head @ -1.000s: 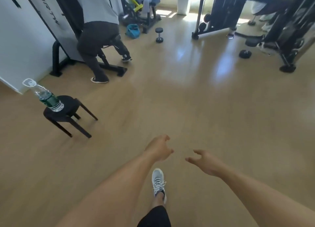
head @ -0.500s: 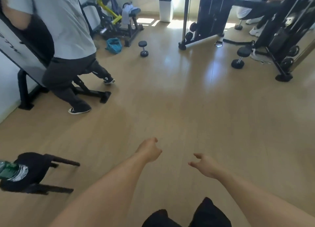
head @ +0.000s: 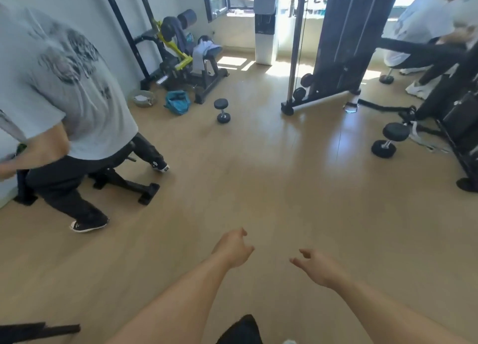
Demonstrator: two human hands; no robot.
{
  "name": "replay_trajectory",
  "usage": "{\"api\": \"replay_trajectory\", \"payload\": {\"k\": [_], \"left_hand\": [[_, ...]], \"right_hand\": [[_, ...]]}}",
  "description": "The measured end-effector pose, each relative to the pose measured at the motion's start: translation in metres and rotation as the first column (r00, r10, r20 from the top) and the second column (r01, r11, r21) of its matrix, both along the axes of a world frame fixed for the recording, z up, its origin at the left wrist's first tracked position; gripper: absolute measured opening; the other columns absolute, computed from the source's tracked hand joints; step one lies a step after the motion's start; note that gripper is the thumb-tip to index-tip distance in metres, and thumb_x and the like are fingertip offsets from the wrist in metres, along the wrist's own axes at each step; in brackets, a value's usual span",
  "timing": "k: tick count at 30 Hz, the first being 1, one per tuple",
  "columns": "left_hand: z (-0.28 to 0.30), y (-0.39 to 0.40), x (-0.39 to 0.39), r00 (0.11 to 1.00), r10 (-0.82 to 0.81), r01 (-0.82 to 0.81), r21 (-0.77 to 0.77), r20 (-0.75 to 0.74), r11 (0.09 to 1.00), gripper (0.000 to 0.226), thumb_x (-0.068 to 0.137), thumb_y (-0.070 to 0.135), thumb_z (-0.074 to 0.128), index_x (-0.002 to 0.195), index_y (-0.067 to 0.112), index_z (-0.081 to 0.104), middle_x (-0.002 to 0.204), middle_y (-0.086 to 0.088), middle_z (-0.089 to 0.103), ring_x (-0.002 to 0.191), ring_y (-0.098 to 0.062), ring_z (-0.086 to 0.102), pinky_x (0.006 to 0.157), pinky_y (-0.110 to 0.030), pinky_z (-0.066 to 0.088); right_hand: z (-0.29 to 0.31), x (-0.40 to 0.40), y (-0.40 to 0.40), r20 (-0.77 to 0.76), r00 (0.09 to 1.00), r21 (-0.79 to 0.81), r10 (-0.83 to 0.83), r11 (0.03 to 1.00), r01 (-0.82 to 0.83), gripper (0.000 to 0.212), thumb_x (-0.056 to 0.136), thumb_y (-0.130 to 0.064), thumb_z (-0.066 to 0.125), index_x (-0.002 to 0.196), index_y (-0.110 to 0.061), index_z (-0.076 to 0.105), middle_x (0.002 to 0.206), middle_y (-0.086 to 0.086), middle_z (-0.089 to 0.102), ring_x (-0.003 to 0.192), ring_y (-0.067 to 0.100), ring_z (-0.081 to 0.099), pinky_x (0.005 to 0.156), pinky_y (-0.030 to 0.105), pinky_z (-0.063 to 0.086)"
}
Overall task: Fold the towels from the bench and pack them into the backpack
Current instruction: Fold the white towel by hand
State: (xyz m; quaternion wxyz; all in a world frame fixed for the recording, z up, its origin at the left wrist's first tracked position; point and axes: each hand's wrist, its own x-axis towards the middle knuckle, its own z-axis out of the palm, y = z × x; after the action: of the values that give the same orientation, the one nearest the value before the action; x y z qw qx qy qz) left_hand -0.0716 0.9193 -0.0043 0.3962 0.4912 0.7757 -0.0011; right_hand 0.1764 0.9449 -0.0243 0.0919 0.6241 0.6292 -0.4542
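Far off at the back left stands a black bench (head: 207,59) with a yellow frame, and a pale towel (head: 204,49) hangs over its seat. A darker towel (head: 178,30) drapes over the machine behind it. On the floor beside the bench lies a teal backpack (head: 178,105). My left hand (head: 234,248) and my right hand (head: 316,266) hang in front of me over the wooden floor, both with loosely curled fingers and nothing in them. Both hands are several steps short of the bench.
A person in a grey shirt (head: 64,90) lunges at a machine on the left. A dumbbell (head: 222,109) stands near the backpack, another dumbbell (head: 390,139) lies at the right. A cable machine (head: 333,46) and a water dispenser (head: 266,25) stand at the back. Another person (head: 424,25) is far right.
The view has advanced across the floor and tilted up; the bench and backpack are nearer, the stool with the bottle has slid out at the lower left. Both hands stay empty.
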Motion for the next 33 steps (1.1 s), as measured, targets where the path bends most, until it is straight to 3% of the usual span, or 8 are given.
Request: {"api": "replay_trajectory", "payload": {"k": [7,11,21,26,33], "left_hand": [[-0.005,0.197,-0.024,0.998,0.062,-0.062,0.022,-0.022,0.998,0.059,0.092,0.045,0.066,0.145,0.024,0.049,0.150,-0.003,0.053,0.137,-0.024,0.051,0.113,-0.035,0.041],[-0.025,0.323,-0.057,0.997,0.074,-0.074,0.010,-0.019,0.997,0.060,0.094,0.044,0.066,0.146,0.021,0.048,0.150,-0.004,0.053,0.138,-0.025,0.051,0.112,-0.033,0.041],[-0.020,0.603,-0.103,0.996,0.089,-0.089,-0.040,0.010,0.995,0.059,0.095,0.041,0.065,0.147,0.018,0.048,0.152,-0.006,0.051,0.139,-0.025,0.050,0.113,-0.031,0.040],[-0.031,0.739,-0.124,0.990,0.137,-0.137,-0.036,-0.019,0.990,0.060,0.095,0.043,0.065,0.148,0.019,0.048,0.151,-0.006,0.053,0.138,-0.025,0.050,0.113,-0.033,0.041],[-0.018,0.887,-0.157,0.935,0.354,-0.351,-0.064,0.037,0.934,0.059,0.094,0.039,0.065,0.147,0.018,0.049,0.151,-0.005,0.053,0.138,-0.026,0.051,0.111,-0.032,0.042]], "right_hand": [[-0.009,-0.040,0.211,-0.050,0.997,-0.027,0.051,0.998,-0.052,0.077,0.090,-0.058,0.063,0.151,-0.015,0.045,0.154,-0.001,0.048,0.140,0.018,0.046,0.114,0.029,0.036],[-0.026,-0.061,0.341,0.011,0.997,-0.051,0.074,0.996,-0.074,0.084,0.085,-0.066,0.062,0.152,-0.018,0.043,0.153,0.000,0.049,0.139,0.020,0.048,0.114,0.033,0.037],[-0.008,-0.102,0.629,0.004,1.000,-0.081,0.029,0.996,-0.029,0.079,0.091,-0.058,0.063,0.154,-0.015,0.040,0.155,0.003,0.045,0.142,0.023,0.043,0.116,0.033,0.034],[-0.024,-0.133,0.778,0.017,0.990,-0.063,0.140,0.988,-0.139,0.077,0.092,-0.055,0.064,0.153,-0.015,0.040,0.156,0.003,0.045,0.142,0.022,0.044,0.113,0.029,0.035],[0.002,-0.184,0.983,0.110,0.927,-0.041,0.359,0.933,-0.356,0.075,0.093,-0.057,0.059,0.154,-0.018,0.039,0.154,0.003,0.047,0.138,0.025,0.048,0.109,0.030,0.039]]}}
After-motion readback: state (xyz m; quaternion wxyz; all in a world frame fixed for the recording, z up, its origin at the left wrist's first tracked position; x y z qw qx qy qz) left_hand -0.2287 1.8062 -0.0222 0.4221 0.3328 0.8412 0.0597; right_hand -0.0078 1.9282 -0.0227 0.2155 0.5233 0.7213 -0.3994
